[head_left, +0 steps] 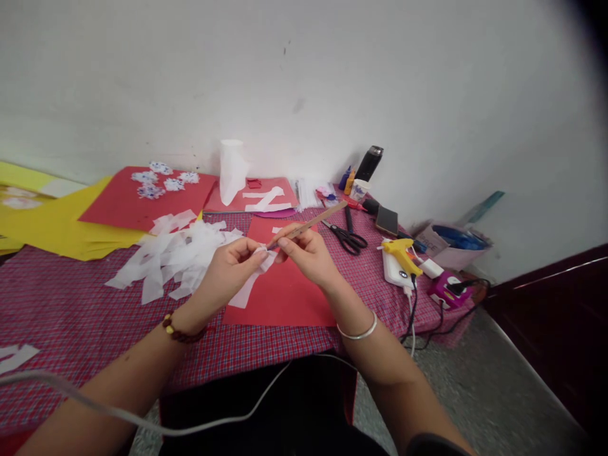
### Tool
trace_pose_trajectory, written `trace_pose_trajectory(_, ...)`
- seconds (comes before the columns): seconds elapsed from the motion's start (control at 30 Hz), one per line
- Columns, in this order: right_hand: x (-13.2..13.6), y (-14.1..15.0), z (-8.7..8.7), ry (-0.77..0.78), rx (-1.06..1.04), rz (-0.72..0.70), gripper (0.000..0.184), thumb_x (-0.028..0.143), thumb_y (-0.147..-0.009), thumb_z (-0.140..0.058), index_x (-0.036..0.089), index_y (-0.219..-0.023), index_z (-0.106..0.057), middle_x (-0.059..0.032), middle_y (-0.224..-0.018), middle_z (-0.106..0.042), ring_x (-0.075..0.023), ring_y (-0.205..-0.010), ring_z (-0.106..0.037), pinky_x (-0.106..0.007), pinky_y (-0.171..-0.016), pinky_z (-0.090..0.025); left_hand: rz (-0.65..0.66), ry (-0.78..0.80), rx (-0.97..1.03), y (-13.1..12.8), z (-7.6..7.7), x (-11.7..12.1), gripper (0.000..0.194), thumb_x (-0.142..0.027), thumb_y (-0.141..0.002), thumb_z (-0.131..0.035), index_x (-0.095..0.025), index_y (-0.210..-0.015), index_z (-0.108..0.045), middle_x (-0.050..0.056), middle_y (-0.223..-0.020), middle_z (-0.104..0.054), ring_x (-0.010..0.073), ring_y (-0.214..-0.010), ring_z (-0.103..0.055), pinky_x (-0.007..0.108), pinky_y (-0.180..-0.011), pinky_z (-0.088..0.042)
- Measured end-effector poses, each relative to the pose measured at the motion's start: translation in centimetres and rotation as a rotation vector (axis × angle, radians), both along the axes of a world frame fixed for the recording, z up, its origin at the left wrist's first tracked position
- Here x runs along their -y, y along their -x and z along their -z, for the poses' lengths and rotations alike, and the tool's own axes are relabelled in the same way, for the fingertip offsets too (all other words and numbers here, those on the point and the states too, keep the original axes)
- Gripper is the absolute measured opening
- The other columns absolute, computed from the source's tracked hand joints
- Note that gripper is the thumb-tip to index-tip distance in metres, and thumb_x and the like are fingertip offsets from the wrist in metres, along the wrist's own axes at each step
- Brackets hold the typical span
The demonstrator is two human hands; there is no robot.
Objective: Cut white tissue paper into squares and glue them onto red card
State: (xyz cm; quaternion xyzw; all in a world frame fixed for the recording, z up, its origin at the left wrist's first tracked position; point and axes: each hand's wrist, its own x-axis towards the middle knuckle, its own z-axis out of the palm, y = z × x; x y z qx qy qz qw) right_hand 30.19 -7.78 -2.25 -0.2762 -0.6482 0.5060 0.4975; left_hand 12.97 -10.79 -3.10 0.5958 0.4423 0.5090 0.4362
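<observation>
My left hand pinches a white paper strip, whose loose end hangs down over a red sheet. Between the thumb and fingers of my right hand is a thin, flat wooden stick, slanting up to the right. The stick's lower end meets the gathered part of the strip, where the fingertips of both hands come close together. Exactly how the paper sits on the stick is hidden by my fingers. A heap of white strips lies just left of my left hand.
Black scissors lie right of the red sheet. Farther right are a yellow glue gun on a white power bank, a purple socket block and cables. White-and-blue paper flowers rest on red paper at back left. A black flask leans against the wall.
</observation>
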Motion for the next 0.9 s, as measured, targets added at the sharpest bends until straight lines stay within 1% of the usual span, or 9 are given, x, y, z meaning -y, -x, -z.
trace_pose_trajectory(0.17,0.0,0.0,0.2,-0.015,0.008,0.002,0.033,0.051,-0.084,-0.066,0.019,-0.087,-0.060,0.0007,-0.076,-0.064,-0.0084,-0.058,-0.061,-0.023,-0.057,-0.052,0.001,-0.007,0.002,0.0,0.1,0.0,0.019,-0.033,-0.079,-0.069,-0.018,-0.070,-0.061,-0.002,-0.063,-0.055,0.0102,-0.056,-0.047,0.023,-0.054,-0.035)
trace_pose_trajectory(0.4,-0.2,-0.3,0.3,-0.020,-0.052,0.018,0.032,0.051,-0.084,-0.066,0.020,-0.089,-0.057,0.0012,-0.076,-0.064,-0.0082,-0.057,-0.059,-0.024,-0.057,-0.051,0.056,0.052,0.022,0.2,0.2,0.1,0.016,-0.033,-0.079,-0.069,-0.018,-0.080,-0.066,0.001,-0.070,-0.063,0.0127,-0.062,-0.055,0.024,-0.057,-0.041)
trace_pose_trajectory(0.57,-0.2,-0.4,0.3,0.010,-0.055,-0.001,0.033,0.052,-0.083,-0.066,0.021,-0.090,-0.056,0.0020,-0.072,-0.063,-0.0088,-0.057,-0.059,-0.024,-0.058,-0.051,0.030,0.058,0.030,0.2,0.5,-0.2,0.017,-0.034,-0.080,-0.068,-0.018,-0.080,-0.065,0.000,-0.069,-0.062,0.0127,-0.061,-0.055,0.024,-0.056,-0.041)
trace_pose_trajectory(0.67,-0.3,-0.5,0.4,0.011,-0.067,0.002,0.032,0.050,-0.084,-0.065,0.021,-0.090,-0.055,0.0014,-0.076,-0.065,-0.0079,-0.056,-0.058,-0.024,-0.057,-0.051,-0.057,-0.004,0.022,0.0,0.4,-0.3,0.016,-0.031,-0.077,-0.070,-0.018,-0.083,-0.063,0.000,-0.075,-0.062,0.0132,-0.066,-0.056,0.024,-0.060,-0.043)
trace_pose_trajectory(0.77,-0.6,-0.4,0.6,0.014,-0.084,0.037,0.029,0.048,-0.086,-0.064,0.020,-0.089,-0.055,0.0021,-0.075,-0.065,-0.0072,-0.054,-0.058,-0.023,-0.056,-0.050,-0.273,-0.137,-0.114,0.0,-0.1,-0.1,0.016,-0.025,-0.072,-0.072,-0.020,-0.078,-0.058,-0.002,-0.072,-0.058,0.0128,-0.067,-0.053,0.024,-0.062,-0.042)
trace_pose_trajectory(0.8,-0.6,-0.4,0.7,0.011,-0.084,0.052,0.028,0.047,-0.086,-0.063,0.021,-0.089,-0.054,0.0024,-0.074,-0.064,-0.0073,-0.054,-0.058,-0.023,-0.056,-0.050,-0.315,-0.152,-0.162,-0.1,-0.3,0.1,0.016,-0.025,-0.072,-0.072,-0.020,-0.074,-0.056,-0.003,-0.069,-0.055,0.0122,-0.065,-0.051,0.024,-0.060,-0.041)
trace_pose_trajectory(0.83,-0.7,-0.3,0.8,0.006,-0.080,0.065,0.028,0.047,-0.086,-0.063,0.021,-0.089,-0.054,0.0025,-0.074,-0.064,-0.0074,-0.054,-0.058,-0.023,-0.056,-0.050,-0.311,-0.134,-0.186,-0.1,-0.5,0.3,0.016,-0.025,-0.073,-0.071,-0.020,-0.071,-0.055,-0.003,-0.066,-0.054,0.0116,-0.061,-0.049,0.023,-0.057,-0.039)
trace_pose_trajectory(0.87,-0.6,-0.3,0.9,-0.005,-0.070,0.073,0.027,0.046,-0.086,-0.063,0.021,-0.089,-0.054,0.0025,-0.074,-0.063,-0.0077,-0.055,-0.057,-0.023,-0.056,-0.050,-0.261,-0.090,-0.179,-0.2,-0.6,0.5,0.016,-0.026,-0.075,-0.069,-0.019,-0.070,-0.056,-0.003,-0.064,-0.054,0.0110,-0.058,-0.048,0.023,-0.055,-0.037)
trace_pose_trajectory(0.9,-0.6,-0.2,0.9,-0.022,-0.057,0.078,0.025,0.045,-0.087,-0.063,0.021,-0.090,-0.054,0.0024,-0.074,-0.063,-0.0080,-0.055,-0.057,-0.023,-0.056,-0.050,-0.177,-0.027,-0.145,-0.2,-0.7,0.6,0.015,-0.028,-0.077,-0.067,-0.019,-0.071,-0.058,-0.003,-0.062,-0.054,0.0103,-0.056,-0.047,0.023,-0.052,-0.036)
